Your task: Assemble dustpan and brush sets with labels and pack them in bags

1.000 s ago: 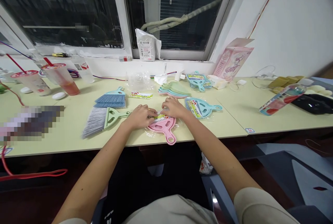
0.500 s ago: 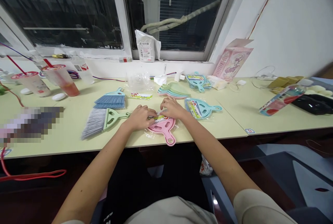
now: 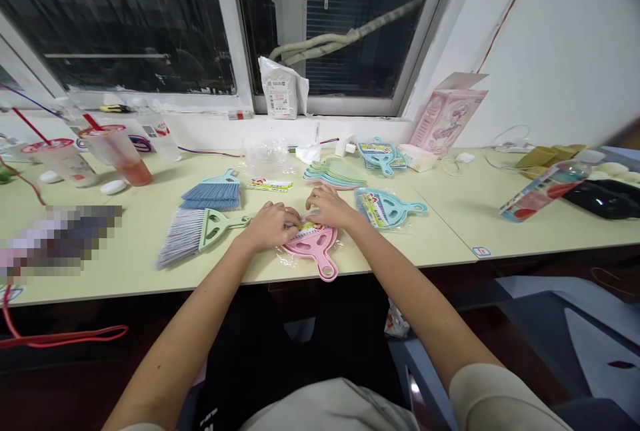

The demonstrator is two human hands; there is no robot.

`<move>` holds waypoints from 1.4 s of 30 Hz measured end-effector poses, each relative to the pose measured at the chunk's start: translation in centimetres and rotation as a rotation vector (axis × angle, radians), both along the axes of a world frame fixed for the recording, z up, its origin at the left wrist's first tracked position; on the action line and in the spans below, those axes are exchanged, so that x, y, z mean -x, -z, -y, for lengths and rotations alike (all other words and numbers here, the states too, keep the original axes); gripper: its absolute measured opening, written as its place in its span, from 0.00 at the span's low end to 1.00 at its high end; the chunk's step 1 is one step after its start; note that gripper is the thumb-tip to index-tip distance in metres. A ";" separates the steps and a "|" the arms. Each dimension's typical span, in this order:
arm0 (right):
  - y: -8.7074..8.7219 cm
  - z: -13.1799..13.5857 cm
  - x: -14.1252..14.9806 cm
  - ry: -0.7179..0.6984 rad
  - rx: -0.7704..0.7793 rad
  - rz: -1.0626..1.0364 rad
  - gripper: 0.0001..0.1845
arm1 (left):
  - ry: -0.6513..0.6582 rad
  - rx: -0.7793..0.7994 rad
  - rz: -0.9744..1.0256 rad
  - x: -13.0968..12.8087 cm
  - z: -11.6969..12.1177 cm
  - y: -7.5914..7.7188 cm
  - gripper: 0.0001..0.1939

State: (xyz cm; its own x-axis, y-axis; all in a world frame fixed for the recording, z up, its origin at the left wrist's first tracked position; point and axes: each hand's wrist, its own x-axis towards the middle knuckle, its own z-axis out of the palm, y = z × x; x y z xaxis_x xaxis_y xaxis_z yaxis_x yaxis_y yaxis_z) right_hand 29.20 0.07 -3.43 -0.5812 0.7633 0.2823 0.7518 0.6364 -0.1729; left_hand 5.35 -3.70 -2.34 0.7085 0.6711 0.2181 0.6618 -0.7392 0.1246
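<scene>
A pink dustpan set [image 3: 316, 245] lies in a clear plastic bag [image 3: 286, 257] at the table's front edge, its handle pointing toward me. A printed label shows at its far end. My left hand [image 3: 273, 224] is closed at the bag's far left side, fingers curled and pinching the plastic. From the right, my right hand [image 3: 327, 207] is also closed on the bag's far end, fingertips bent down close to the left ones. What exactly the fingertips grip is partly hidden by the knuckles.
Left of my hands lie a green-handled brush [image 3: 200, 234] and blue brushes [image 3: 213, 192]. Beyond are label cards [image 3: 270, 185] and stacked dustpans [image 3: 335, 174]. Bagged blue dustpan sets [image 3: 395, 209] lie rightward. Drink cups [image 3: 117, 154] stand left; a bottle [image 3: 547, 191] lies far right.
</scene>
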 end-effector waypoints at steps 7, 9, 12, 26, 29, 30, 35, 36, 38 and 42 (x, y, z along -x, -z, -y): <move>0.3 -0.8 -3.2 0.121 0.050 0.016 0.16 | -0.013 0.016 0.011 0.3 0.0 0.1 0.18; 0.3 -0.7 -3.6 0.158 0.069 0.014 0.16 | -0.022 0.020 0.008 0.3 0.0 0.1 0.19; 0.4 -0.8 -4.0 0.186 0.089 -0.014 0.16 | -0.029 0.025 0.004 0.4 0.1 0.1 0.20; 0.0 0.2 -3.1 0.417 0.334 -0.056 0.12 | -0.031 0.044 0.041 0.7 0.0 0.5 0.20; -0.5 0.6 -2.7 0.385 0.323 0.052 0.17 | -0.034 0.042 0.043 0.8 -0.1 0.5 0.20; -0.6 0.6 -2.6 0.388 0.319 0.076 0.18 | -0.033 0.038 0.040 0.9 -0.1 0.5 0.20; -0.7 0.5 -2.9 0.486 0.301 0.141 0.20 | -0.036 0.034 0.039 1.5 -0.3 0.5 0.21; -0.7 0.4 -3.1 0.503 0.301 0.146 0.20 | -0.042 0.036 0.046 1.6 -0.4 0.5 0.21; -0.7 0.3 -3.4 0.534 0.308 0.148 0.21 | -0.050 0.031 0.061 2.0 -0.5 0.6 0.20; -0.7 0.1 -3.6 0.586 0.326 0.127 0.21 | -0.046 0.018 0.098 2.6 -0.7 0.4 0.17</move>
State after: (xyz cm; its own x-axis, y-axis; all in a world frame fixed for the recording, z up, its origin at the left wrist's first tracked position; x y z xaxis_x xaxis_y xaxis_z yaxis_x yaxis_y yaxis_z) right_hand 32.80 -0.01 -2.68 -0.0590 0.9966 -0.0582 0.9836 0.0481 -0.1740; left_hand 2.72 -3.04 -2.75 0.6530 0.7067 0.2722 0.6789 -0.7056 0.2033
